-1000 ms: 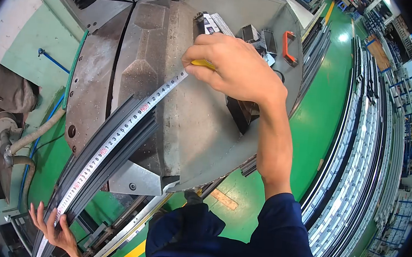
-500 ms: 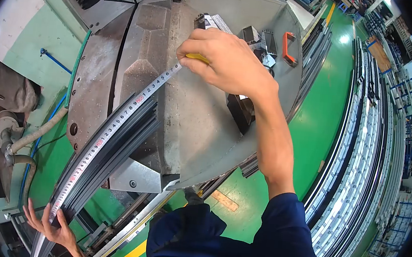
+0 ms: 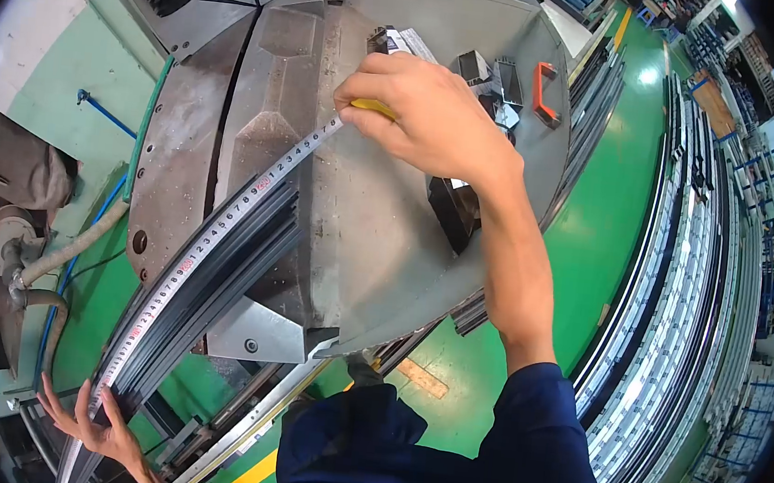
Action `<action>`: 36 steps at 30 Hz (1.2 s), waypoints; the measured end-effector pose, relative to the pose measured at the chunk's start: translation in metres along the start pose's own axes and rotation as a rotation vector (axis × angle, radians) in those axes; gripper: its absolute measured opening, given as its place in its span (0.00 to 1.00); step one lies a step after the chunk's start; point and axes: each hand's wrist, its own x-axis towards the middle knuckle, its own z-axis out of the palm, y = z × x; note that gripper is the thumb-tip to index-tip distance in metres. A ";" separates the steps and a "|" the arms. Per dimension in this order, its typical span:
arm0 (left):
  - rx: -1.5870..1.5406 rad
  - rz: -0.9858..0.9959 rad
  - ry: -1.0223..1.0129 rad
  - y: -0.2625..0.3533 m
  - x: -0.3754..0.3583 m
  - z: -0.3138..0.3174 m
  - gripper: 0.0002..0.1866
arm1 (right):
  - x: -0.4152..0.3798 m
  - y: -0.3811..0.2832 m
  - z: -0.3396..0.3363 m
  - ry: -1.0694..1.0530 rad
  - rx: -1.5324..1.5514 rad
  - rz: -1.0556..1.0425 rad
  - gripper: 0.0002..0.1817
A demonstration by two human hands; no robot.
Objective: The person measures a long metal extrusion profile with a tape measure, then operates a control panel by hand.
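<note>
My right hand is closed around a tape measure; only a bit of its yellow case shows between the fingers. The pulled-out tape blade runs from there down to the lower left, along a bundle of dark, long metal profiles. At the far lower left, my left hand rests against the blade and the profiles with its fingers spread. The profiles' near ends stop short of my right hand, so the blade's last stretch reaches past them over the metal tray.
A grey metal tray on the machine holds metal offcuts and an orange-red handle-shaped piece. Long profiles lie along the green floor at right. Hoses hang at left.
Almost nothing differs. The view has shifted very slightly; both hands and the tape blade keep their places.
</note>
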 end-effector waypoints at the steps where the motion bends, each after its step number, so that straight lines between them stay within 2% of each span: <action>1: 0.010 -0.007 -0.003 0.000 0.000 0.000 0.08 | 0.000 0.000 0.000 0.000 0.002 0.002 0.11; 18: 0.046 -0.019 -0.009 -0.007 -0.004 0.002 0.05 | -0.001 0.000 -0.001 -0.011 0.005 0.016 0.12; 24: -0.102 -0.021 -0.043 -0.011 -0.005 0.003 0.04 | -0.001 0.003 0.002 0.009 -0.003 -0.015 0.10; 30: -0.135 -0.083 -0.027 -0.011 -0.009 0.006 0.04 | -0.001 0.001 -0.001 0.002 0.009 0.005 0.11; 36: -0.115 -0.042 -0.064 -0.015 -0.010 0.005 0.06 | -0.001 0.001 -0.002 -0.023 0.002 0.019 0.10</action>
